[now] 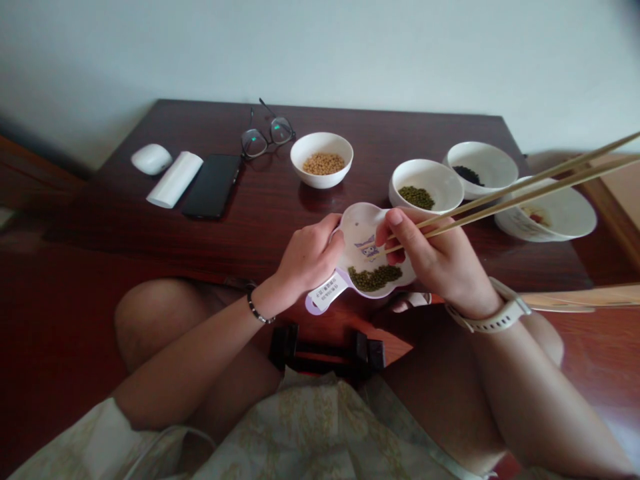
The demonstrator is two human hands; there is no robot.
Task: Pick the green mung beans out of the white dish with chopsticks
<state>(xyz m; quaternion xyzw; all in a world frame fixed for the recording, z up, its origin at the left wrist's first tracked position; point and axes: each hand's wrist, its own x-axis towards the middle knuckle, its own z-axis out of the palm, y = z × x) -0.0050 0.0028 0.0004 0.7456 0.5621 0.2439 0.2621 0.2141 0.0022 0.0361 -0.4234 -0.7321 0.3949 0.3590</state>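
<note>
My left hand [314,252] grips the left rim of a white and lilac scalloped dish [361,220], which has a short handle with a printed label [327,291]. Small green beans [375,277] lie gathered along the dish's near side, below a cartoon figure printed on its floor. In my right hand [430,250] a pair of wooden chopsticks [530,193] is held, tips low over the dish and long ends reaching up to the right. Whether the tips pinch a bean is too small to tell. Just behind my right hand stands a white bowl [450,189] of green beans.
A bowl of yellow beans [322,143] stands mid-table. At right are a bowl with dark beans [493,167] and a larger bowl [570,212] with a few bits inside. Glasses [255,143], a black phone [213,187], a white cylinder [175,180] and a rounded white object [151,159] lie left.
</note>
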